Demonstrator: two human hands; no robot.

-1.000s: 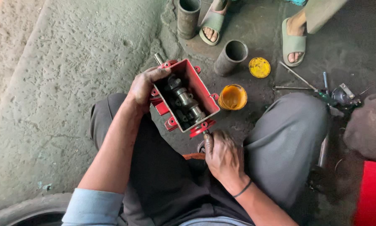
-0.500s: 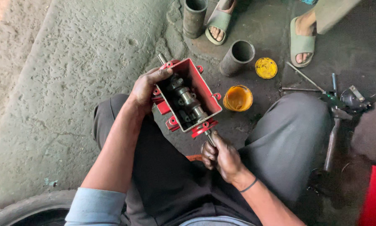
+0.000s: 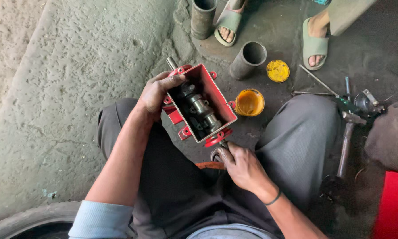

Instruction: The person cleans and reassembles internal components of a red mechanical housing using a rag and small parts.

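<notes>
A red metal gearbox housing (image 3: 216, 99), open on top, sits between my knees with a dark greasy geared shaft (image 3: 201, 108) lying inside it. My left hand (image 3: 157, 90) grips the housing's far left wall. My right hand (image 3: 241, 166) is closed around the shaft end that sticks out of the round red flange (image 3: 217, 139) at the near corner. A short steel stub (image 3: 171, 62) pokes out of the far end.
An open tin of yellow grease (image 3: 249, 102) and its lid (image 3: 278, 71) lie right of the housing. Two steel pipe sleeves (image 3: 248, 58) (image 3: 203, 17) stand beyond. Another person's sandalled feet (image 3: 315, 43) are at the top. A hammer (image 3: 346, 141) and rods lie right; a tyre (image 3: 26, 219) at bottom left.
The view shifted slightly. My right hand has stayed at the shaft end by the flange, fingers working on it; my left hand keeps its hold on the housing.
</notes>
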